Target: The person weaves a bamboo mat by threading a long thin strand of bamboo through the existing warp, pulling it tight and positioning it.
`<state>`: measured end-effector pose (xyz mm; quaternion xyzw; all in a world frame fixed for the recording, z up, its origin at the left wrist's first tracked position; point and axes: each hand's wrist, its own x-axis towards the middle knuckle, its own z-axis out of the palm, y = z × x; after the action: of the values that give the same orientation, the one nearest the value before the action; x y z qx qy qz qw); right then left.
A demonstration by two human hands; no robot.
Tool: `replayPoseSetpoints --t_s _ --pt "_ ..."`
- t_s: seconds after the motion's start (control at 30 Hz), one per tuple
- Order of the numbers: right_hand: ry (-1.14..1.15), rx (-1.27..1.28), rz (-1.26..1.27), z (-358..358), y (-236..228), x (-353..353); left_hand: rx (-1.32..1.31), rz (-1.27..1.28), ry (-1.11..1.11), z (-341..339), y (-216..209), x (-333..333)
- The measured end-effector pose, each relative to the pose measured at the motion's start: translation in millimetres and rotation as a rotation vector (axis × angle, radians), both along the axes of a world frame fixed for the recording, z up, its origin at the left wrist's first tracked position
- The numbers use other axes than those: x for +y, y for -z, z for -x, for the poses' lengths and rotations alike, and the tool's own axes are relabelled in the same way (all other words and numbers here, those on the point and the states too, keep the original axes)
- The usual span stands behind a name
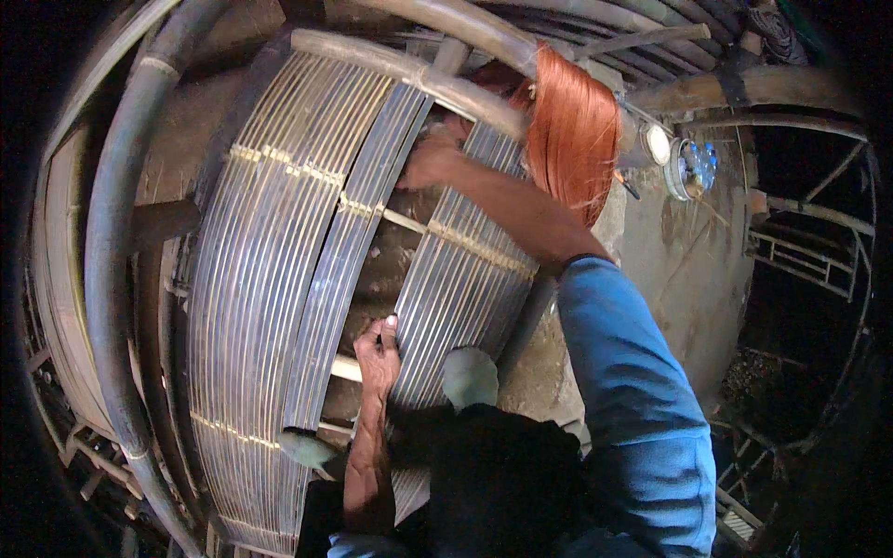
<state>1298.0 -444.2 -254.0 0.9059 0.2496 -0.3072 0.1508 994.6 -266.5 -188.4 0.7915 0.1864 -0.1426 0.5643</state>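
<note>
Long dark slats with pale edges form a slatted panel (270, 279), bound across by yellowish ties. An open gap (377, 270) runs lengthwise between the left slats and the right slats (456, 307). My left hand (377, 353) is at the near part of this gap, beside the right slats' edge. Its thumb and fingers are pinched together; what they hold, if anything, is too small to make out. My right hand (433, 160) reaches to the gap's far end, under the bamboo pole (409, 74). Its fingers are blurred and partly hidden.
A bundle of reddish-orange strands (572, 130) hangs over a bamboo pole at the far right. Beyond it, a round container (684, 172) holds blue-and-clear items on the floor (670, 270). A thick curved bamboo pole (121, 242) stands at the left.
</note>
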Motion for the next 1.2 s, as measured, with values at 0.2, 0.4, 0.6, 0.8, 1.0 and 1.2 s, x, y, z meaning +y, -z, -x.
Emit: replayPoseSetpoints --t_s 0.2,0.4,0.6,0.8,1.0,1.2 --pt "0.064 0.206 0.004 -7.1 -19.8 -19.1 -0.130 -0.086 0.076 -5.6 -2.1 3.4" --pt "0.371 -0.182 -0.963 80.7 -60.9 -36.9 -0.119 -0.103 0.081 0.9 0.2 1.8" --pt "0.354 -0.595 -1.071 163.8 -70.3 -58.2 -0.151 -0.227 0.067 1.9 -0.3 -9.4" --pt "0.376 -0.594 -0.977 166.5 -61.9 -61.3 -0.171 -0.385 0.061 -8.4 -11.4 -23.4" --pt "0.308 -0.751 -0.859 168.0 -63.1 -50.4 -0.307 -0.304 0.032 -13.7 -34.1 -34.3" --pt "0.190 -0.790 -0.640 147.1 -53.2 -45.7 -0.351 -0.266 0.036 -9.0 -44.1 -49.5"
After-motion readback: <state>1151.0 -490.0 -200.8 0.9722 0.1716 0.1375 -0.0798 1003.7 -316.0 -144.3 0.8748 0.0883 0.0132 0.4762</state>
